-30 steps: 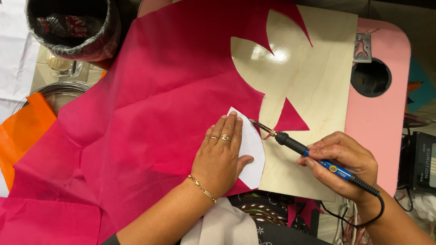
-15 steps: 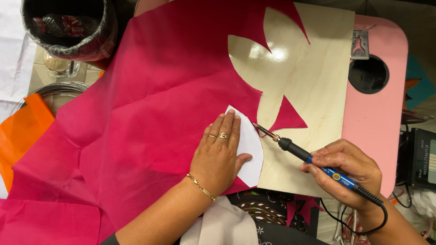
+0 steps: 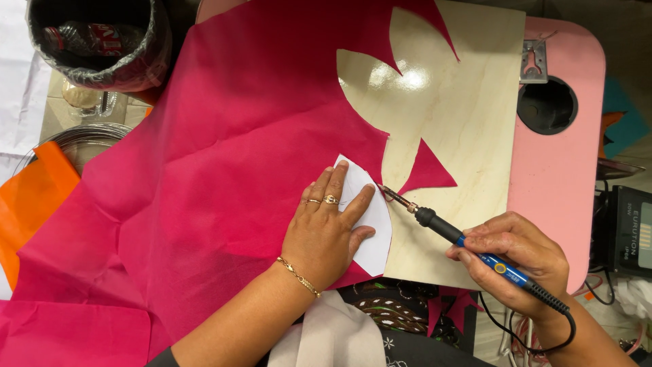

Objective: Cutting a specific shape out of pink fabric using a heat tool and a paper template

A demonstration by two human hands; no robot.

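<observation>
The left hand [image 3: 324,234] lies flat, fingers spread, on a white leaf-shaped paper template [image 3: 372,224] over magenta fabric [image 3: 204,190], half hiding it. The right hand [image 3: 519,258] grips a blue-handled hot cutting pen [image 3: 455,234], tip at the template's edge; its cord runs partly out of view.

Bare board [image 3: 462,122] is lying open beyond both hands, interrupted only by a loose pink triangle [image 3: 428,173]. To the left, pink fabric [image 3: 204,177] is spreading flat. A black bin [image 3: 98,44] is blocking the far left corner, and the table [image 3: 564,183] has a round hole [image 3: 547,105].

Black-lined bin [image 3: 102,44], orange sheet [image 3: 30,197], steel bowl [image 3: 88,139].
</observation>
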